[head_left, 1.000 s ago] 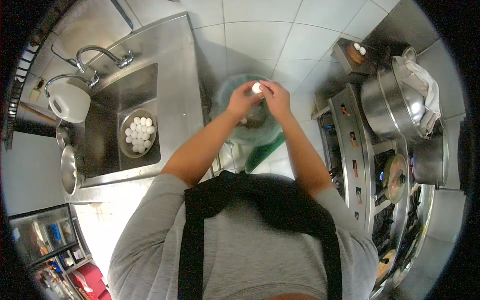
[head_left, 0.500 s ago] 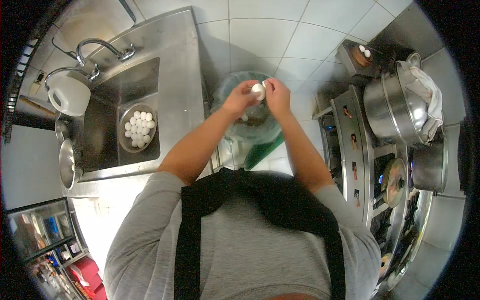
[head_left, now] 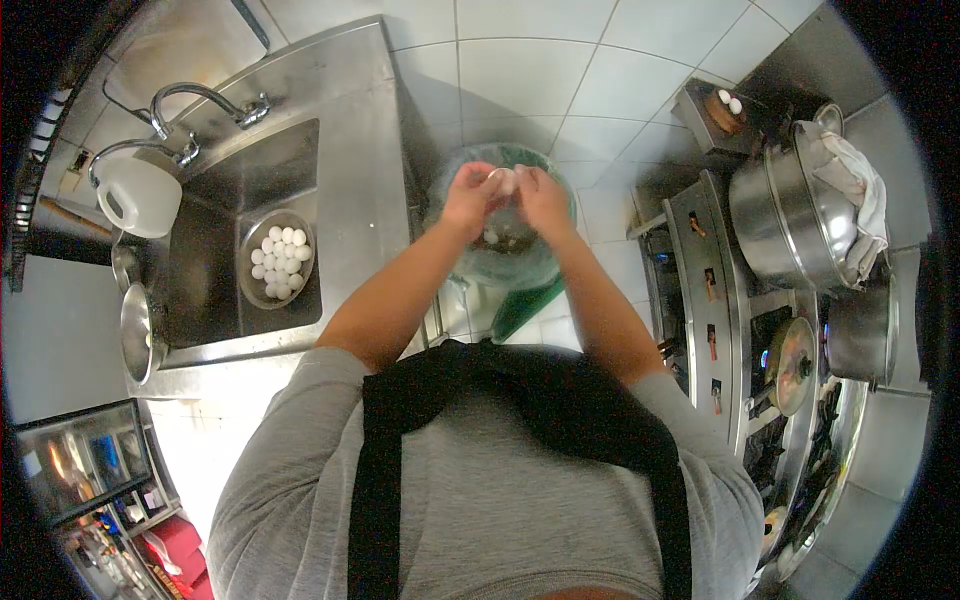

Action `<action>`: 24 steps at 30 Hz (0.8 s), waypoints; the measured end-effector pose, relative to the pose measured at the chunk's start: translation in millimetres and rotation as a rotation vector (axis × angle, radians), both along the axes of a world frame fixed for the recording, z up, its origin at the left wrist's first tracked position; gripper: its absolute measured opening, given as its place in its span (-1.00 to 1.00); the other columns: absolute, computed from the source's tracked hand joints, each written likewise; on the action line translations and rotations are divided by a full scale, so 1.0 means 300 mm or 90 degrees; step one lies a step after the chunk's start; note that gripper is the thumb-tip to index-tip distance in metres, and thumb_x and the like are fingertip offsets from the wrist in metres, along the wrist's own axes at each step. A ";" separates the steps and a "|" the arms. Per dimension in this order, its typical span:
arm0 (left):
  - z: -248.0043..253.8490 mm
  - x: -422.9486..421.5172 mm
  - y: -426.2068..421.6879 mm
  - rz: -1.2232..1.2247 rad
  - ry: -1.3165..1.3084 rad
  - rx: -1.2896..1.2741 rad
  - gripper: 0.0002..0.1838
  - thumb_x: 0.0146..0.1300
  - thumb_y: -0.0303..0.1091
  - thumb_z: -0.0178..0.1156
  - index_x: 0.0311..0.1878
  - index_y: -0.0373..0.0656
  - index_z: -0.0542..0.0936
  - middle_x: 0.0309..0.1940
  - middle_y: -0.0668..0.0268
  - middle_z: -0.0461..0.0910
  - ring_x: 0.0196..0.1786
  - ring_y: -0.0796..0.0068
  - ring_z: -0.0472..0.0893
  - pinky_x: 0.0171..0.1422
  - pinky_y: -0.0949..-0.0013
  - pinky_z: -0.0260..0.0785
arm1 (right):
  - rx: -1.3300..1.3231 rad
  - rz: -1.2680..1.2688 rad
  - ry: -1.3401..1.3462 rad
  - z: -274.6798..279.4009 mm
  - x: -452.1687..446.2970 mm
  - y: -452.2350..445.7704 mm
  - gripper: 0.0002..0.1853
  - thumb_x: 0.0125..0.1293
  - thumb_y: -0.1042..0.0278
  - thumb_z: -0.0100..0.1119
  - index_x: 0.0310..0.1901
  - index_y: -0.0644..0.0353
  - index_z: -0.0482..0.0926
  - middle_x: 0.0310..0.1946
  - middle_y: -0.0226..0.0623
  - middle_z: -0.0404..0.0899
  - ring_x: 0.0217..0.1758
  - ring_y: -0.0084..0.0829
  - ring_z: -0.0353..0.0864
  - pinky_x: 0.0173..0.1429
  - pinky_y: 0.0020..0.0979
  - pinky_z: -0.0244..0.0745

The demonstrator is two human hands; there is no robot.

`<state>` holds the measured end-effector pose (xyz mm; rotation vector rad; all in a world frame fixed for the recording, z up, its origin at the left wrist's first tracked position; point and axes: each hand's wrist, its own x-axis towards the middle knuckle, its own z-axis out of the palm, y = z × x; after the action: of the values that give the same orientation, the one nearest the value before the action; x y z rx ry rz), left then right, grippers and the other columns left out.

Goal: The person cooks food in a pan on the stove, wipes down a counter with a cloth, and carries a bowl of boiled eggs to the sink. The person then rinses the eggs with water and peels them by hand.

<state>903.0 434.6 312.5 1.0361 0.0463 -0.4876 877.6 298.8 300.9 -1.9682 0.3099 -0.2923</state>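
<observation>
A white egg (head_left: pixel 504 182) is held between my two hands, partly covered by the fingers. My left hand (head_left: pixel 467 201) is closed around its left side. The fingers of my right hand (head_left: pixel 542 202) are pinched against its right upper side. Both hands are over a bin (head_left: pixel 465 262) lined with a clear plastic bag. Small white and brown scraps (head_left: pixel 508 238) lie inside the bin. To the left, a metal bowl (head_left: pixel 251 279) in the sink holds several white eggs (head_left: pixel 283 262).
The steel sink (head_left: pixel 205 250) has two faucets (head_left: pixel 200 88) and a white plastic jug (head_left: pixel 142 195). On the right stands a stove (head_left: pixel 715 300) with a lit burner, a lidded pan (head_left: pixel 792 367) and large pots (head_left: pixel 768 215). Two eggs (head_left: pixel 730 102) rest on a shelf at the back.
My hands have drawn closer together around the egg, and the right hand has shifted slightly left. More of the egg is covered by fingers now.
</observation>
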 end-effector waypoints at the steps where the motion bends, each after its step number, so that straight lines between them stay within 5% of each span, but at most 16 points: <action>1: 0.012 -0.006 -0.006 0.013 0.013 -0.008 -0.73 0.10 -0.46 0.21 -0.19 -0.08 0.34 -0.24 0.31 0.47 -0.17 0.41 0.49 -0.18 0.30 0.44 | -0.013 0.001 -0.015 0.052 -0.016 0.037 -0.73 0.23 0.18 -0.01 -0.30 0.25 0.52 -0.45 -0.03 0.55 -0.33 -0.02 0.54 -0.23 -0.17 0.41; 9: 0.017 -0.015 0.003 0.021 0.025 -0.015 -0.79 0.18 -0.39 0.15 -0.13 -0.07 0.39 -0.24 0.35 0.49 -0.14 0.40 0.50 -0.08 0.22 0.42 | -0.194 -0.006 -0.160 0.020 -0.011 0.027 -0.72 0.25 0.18 -0.01 -0.31 0.27 0.50 -0.45 0.00 0.54 -0.38 -0.04 0.55 -0.26 -0.20 0.42; 15: -0.015 0.010 0.019 -0.026 0.043 -0.052 -0.77 0.22 -0.38 0.10 -0.07 -0.15 0.41 -0.17 0.27 0.51 -0.13 0.37 0.52 -0.04 0.27 0.45 | -0.054 0.065 -0.099 0.003 0.009 0.004 -0.74 0.27 0.23 -0.05 -0.36 0.27 0.49 -0.45 -0.03 0.54 -0.37 -0.03 0.54 -0.27 -0.19 0.43; 21: -0.017 0.011 0.026 -0.042 0.059 -0.099 -0.78 0.25 -0.36 0.06 -0.04 -0.14 0.41 -0.17 0.28 0.51 -0.12 0.35 0.53 -0.02 0.27 0.46 | -0.145 0.014 -0.199 0.011 0.017 0.001 -0.76 0.26 0.26 -0.05 -0.38 0.27 0.47 -0.46 -0.03 0.53 -0.35 -0.01 0.54 -0.25 -0.15 0.42; 24: -0.032 0.016 0.028 -0.036 0.075 -0.130 -0.78 0.24 -0.35 0.07 -0.05 -0.12 0.42 -0.17 0.29 0.51 -0.12 0.38 0.52 -0.02 0.28 0.45 | -0.214 0.015 -0.072 -0.060 0.047 -0.026 -0.80 0.25 0.29 -0.08 -0.34 0.24 0.44 -0.39 -0.03 0.53 -0.30 0.02 0.52 -0.23 -0.10 0.40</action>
<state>907.9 442.9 302.8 0.8099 0.0700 -0.5918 891.8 291.1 283.0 -2.2729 0.1726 -0.4630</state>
